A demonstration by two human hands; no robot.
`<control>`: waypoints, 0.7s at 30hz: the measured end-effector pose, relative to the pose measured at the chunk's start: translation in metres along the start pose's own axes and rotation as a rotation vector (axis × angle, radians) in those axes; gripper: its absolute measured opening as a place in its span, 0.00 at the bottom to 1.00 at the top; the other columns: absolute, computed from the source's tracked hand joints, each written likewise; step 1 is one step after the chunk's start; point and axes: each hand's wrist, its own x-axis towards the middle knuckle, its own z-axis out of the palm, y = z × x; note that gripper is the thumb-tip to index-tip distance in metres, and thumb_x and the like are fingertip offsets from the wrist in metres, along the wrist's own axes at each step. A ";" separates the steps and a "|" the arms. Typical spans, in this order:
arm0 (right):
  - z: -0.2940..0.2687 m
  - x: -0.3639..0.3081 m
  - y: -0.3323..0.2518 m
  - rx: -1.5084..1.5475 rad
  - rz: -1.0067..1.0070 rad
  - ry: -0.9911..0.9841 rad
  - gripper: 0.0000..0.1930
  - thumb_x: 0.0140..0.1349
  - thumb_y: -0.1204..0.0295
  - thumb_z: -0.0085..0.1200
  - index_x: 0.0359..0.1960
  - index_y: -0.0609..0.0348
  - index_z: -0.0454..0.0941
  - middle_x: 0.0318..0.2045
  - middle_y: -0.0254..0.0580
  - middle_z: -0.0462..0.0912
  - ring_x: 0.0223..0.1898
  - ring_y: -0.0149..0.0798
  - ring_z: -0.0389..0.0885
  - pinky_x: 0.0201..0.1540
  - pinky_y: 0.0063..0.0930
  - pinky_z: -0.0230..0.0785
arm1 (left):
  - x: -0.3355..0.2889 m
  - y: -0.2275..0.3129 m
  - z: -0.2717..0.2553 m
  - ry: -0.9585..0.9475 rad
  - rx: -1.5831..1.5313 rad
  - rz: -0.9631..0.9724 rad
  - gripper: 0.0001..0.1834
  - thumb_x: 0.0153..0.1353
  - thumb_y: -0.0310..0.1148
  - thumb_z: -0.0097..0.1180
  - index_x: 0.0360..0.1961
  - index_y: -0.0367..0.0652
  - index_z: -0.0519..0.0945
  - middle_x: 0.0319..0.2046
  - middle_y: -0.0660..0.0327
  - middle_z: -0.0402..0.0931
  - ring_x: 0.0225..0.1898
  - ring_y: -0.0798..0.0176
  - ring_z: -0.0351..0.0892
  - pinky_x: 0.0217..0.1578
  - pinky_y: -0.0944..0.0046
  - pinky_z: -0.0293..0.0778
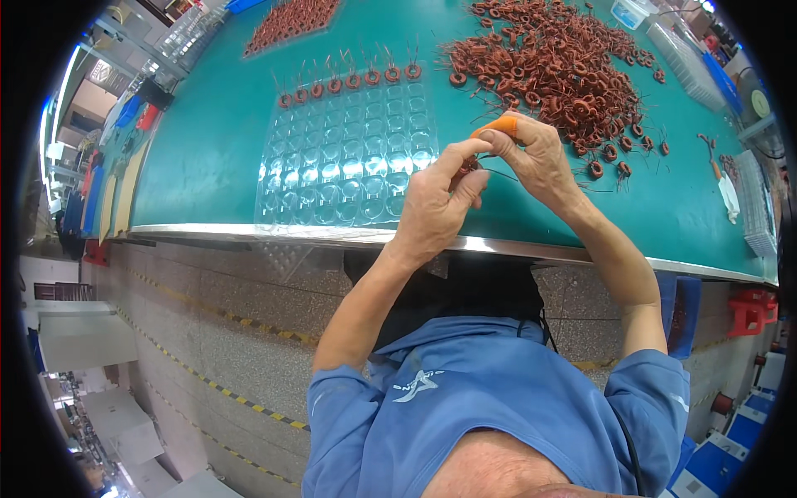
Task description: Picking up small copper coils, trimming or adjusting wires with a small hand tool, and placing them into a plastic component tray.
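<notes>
Beside the dimpled clear-plastic tray [332, 153], the left hand [433, 203] pinches a ring-shaped copper-red coil [470, 164]; what the right hand [535, 158] grips, I cannot tell.

One wide fisheye view looks steeply down from head height, facing forward; the blue short-sleeved cloth shirt [490, 373] lies closest, along the lower edge; the left hand [433, 203] and right hand [535, 162] sit near, about mid-picture; the flat green desk [203, 158] stretches beyond, its straight silvery metal edge [498, 246] bowing toward the rim.
</notes>
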 end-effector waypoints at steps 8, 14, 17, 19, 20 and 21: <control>0.009 -0.012 -0.029 -0.506 -0.734 0.186 0.07 0.48 0.77 0.67 0.26 0.63 0.79 0.26 0.41 0.76 0.26 0.43 0.72 0.27 0.34 0.63 | 0.007 -0.017 0.004 0.290 0.310 0.092 0.11 0.66 0.26 0.53 0.48 0.37 0.75 0.23 0.66 0.72 0.21 0.74 0.70 0.22 0.73 0.67; -0.007 -0.004 -0.004 0.121 0.018 0.075 0.13 0.63 0.63 0.58 0.32 0.61 0.84 0.25 0.37 0.81 0.26 0.29 0.74 0.32 0.27 0.66 | 0.011 0.010 0.004 0.131 -0.166 -0.056 0.09 0.67 0.28 0.51 0.46 0.36 0.72 0.23 0.67 0.69 0.23 0.75 0.70 0.22 0.72 0.66; -0.002 -0.006 -0.004 0.195 0.057 0.069 0.15 0.64 0.61 0.56 0.31 0.61 0.84 0.26 0.35 0.83 0.26 0.28 0.73 0.32 0.26 0.66 | 0.013 0.008 -0.003 0.088 -0.333 -0.163 0.09 0.70 0.33 0.48 0.43 0.37 0.71 0.22 0.65 0.67 0.22 0.73 0.66 0.22 0.72 0.64; -0.006 -0.005 -0.006 0.177 0.039 0.065 0.16 0.65 0.60 0.56 0.31 0.62 0.84 0.27 0.35 0.83 0.27 0.27 0.73 0.33 0.25 0.67 | 0.014 0.011 0.001 0.104 -0.338 -0.169 0.09 0.70 0.33 0.48 0.43 0.38 0.71 0.22 0.65 0.67 0.22 0.73 0.65 0.23 0.73 0.64; -0.009 -0.003 -0.007 0.242 0.129 0.006 0.16 0.65 0.59 0.56 0.32 0.62 0.84 0.25 0.34 0.82 0.27 0.26 0.73 0.33 0.24 0.67 | 0.014 0.012 0.002 0.121 -0.346 -0.172 0.08 0.70 0.33 0.48 0.42 0.38 0.71 0.22 0.65 0.67 0.22 0.73 0.65 0.23 0.73 0.64; -0.011 0.000 -0.006 0.305 0.218 -0.051 0.17 0.64 0.59 0.56 0.34 0.62 0.84 0.24 0.33 0.81 0.27 0.26 0.73 0.34 0.24 0.67 | 0.014 0.013 0.003 0.117 -0.343 -0.170 0.08 0.70 0.33 0.48 0.42 0.38 0.71 0.22 0.65 0.67 0.22 0.73 0.65 0.23 0.73 0.64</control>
